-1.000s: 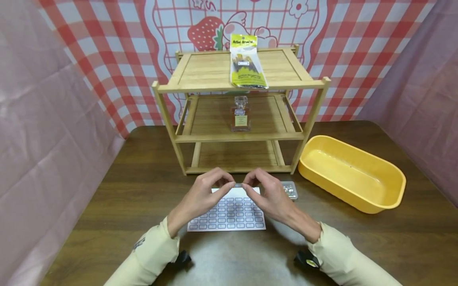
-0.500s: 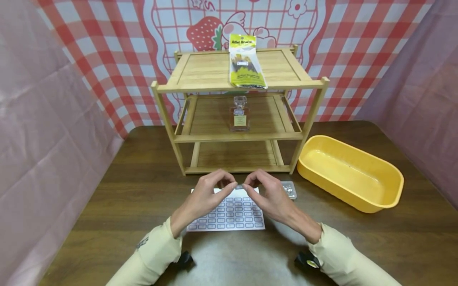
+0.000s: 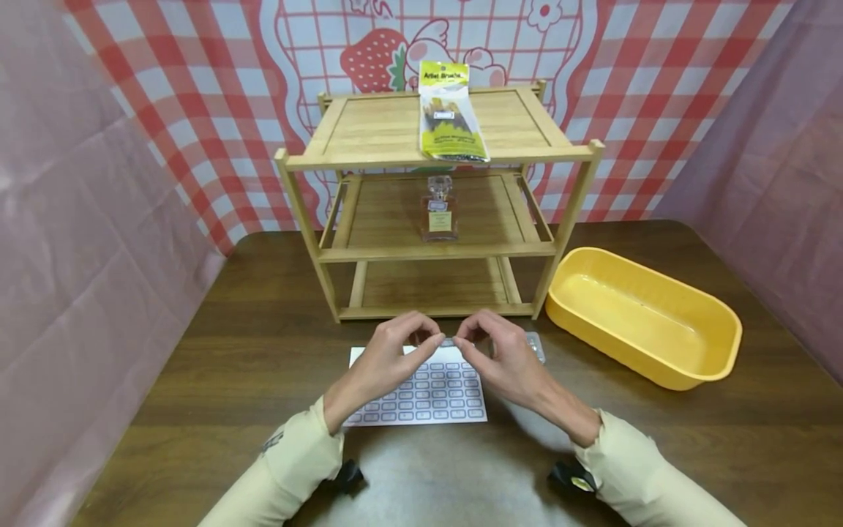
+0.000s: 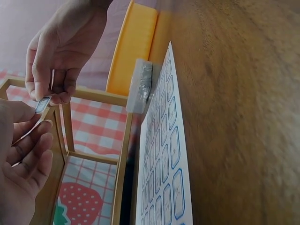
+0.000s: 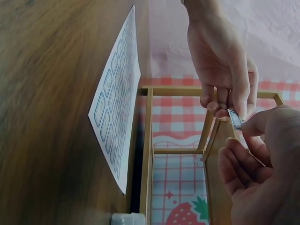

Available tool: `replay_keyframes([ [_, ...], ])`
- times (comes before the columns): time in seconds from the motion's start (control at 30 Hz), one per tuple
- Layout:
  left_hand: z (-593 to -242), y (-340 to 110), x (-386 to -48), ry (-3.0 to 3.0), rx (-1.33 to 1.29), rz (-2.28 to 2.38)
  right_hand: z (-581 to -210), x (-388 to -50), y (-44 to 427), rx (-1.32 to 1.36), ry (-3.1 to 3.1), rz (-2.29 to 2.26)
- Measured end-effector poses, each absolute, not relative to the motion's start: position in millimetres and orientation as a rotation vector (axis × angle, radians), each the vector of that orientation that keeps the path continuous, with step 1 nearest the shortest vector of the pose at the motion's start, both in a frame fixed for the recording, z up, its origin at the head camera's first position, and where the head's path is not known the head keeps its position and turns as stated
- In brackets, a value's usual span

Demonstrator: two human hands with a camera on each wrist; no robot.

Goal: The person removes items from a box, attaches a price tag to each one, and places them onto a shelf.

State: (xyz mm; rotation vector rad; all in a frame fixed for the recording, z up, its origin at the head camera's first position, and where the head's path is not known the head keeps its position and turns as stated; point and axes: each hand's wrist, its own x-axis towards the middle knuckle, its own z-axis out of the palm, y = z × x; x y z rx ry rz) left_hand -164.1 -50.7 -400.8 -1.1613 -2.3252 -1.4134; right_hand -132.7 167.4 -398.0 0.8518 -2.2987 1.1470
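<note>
A small blue-bordered label sticker (image 5: 235, 120) is stretched between my two hands, above the far edge of a sheet of labels. My left hand (image 3: 393, 357) pinches one end between thumb and forefinger. At the other end, the thumb and forefinger of my right hand (image 3: 506, 359) pinch it. Rows of similar labels cover the white sticker sheet (image 3: 421, 416), which lies flat on the table and is partly hidden by my hands. Just beyond my right hand lies a small clear plastic box (image 4: 139, 86) with shiny contents that I cannot make out.
A three-tier wooden shelf (image 3: 435, 252) stands behind my hands. On its top lies a packet of artist brushes (image 3: 454, 139); a perfume bottle (image 3: 439, 219) stands on the middle tier. Both bear a small label. To the right is a yellow tub (image 3: 645, 315).
Both hands have shifted slightly to the right, still pinching the label sticker. My right hand now covers more of the clear plastic box. The view has shifted a little.
</note>
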Motion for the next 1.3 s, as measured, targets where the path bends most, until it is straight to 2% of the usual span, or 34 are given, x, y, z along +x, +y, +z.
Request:
replay_keyframes([
  [1.3, -409.1, 18.1, -183.9, -2.531, -1.261, -1.357, -411.5, -133.9, 229.6, 0.669, -2.433, 1.003],
])
